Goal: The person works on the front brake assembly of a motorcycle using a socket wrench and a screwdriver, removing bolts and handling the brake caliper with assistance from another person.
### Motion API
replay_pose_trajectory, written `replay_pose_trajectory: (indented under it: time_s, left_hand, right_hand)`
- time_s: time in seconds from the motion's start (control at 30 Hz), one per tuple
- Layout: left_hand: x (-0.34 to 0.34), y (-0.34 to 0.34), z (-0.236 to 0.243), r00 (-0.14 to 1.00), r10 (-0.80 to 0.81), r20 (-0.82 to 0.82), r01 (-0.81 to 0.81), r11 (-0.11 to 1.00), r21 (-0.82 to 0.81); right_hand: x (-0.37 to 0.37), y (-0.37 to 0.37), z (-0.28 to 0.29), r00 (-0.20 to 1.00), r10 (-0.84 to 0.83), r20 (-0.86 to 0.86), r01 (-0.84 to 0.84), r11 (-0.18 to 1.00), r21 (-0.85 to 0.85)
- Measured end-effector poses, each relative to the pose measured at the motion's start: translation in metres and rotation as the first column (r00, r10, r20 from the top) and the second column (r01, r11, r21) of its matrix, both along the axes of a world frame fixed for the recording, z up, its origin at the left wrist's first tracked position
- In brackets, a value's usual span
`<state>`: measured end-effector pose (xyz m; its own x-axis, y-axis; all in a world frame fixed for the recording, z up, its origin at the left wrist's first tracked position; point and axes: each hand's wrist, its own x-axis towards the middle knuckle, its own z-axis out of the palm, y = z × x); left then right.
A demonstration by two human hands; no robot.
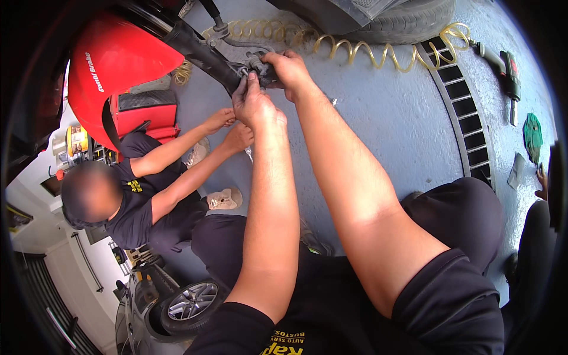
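Observation:
A black motorcycle fork leg (204, 56) slants down from the upper left. At its lower end is a grey metal brake caliper (255, 61), with a dark hose (242, 42) running near it. My left hand (258, 107) is closed at the caliper's near side, thumb pressed up beside a small bolt (242, 71). On the far right side of the caliper, my right hand (290, 74) grips it with thumb and fingers. The fingers partly hide the caliper and the fork end.
A co-worker crouches at left, hands (239, 137) close to my left forearm, with a silver tool (249, 155). Beyond lie a coiled yellow air hose (355, 52), a tire (408, 23), a floor grate (467, 118), an impact wrench (510, 77) and a green cloth (533, 137). A red fender (127, 62) overhangs.

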<state>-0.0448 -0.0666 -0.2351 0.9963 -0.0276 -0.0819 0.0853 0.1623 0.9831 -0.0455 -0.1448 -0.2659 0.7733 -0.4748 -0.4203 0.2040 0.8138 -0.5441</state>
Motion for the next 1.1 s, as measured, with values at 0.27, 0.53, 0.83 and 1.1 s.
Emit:
replay_pose_trajectory:
  time_s: [0.27,0.53,0.83,1.1]
  left_hand:
    - [0.018,0.008,-0.001,0.996,0.027,-0.084,-0.017,0.993,0.120]
    - [0.014,-0.013,0.010,0.985,0.125,-0.120,-0.100,0.977,0.190]
    - [0.006,-0.015,0.022,0.983,0.178,-0.035,-0.176,0.983,0.054]
    - [0.007,-0.016,0.028,0.948,0.217,-0.232,-0.264,0.944,-0.196]
  right_hand:
    - [0.005,-0.001,-0.003,1.000,0.021,0.007,-0.021,1.000,0.005]
    - [0.001,-0.014,-0.005,0.998,0.057,0.032,-0.057,0.998,0.003]
    - [-0.002,-0.009,0.002,0.991,0.127,0.033,-0.125,0.991,-0.053]
    - [0.001,-0.006,0.008,0.987,0.146,0.070,-0.141,0.988,-0.067]
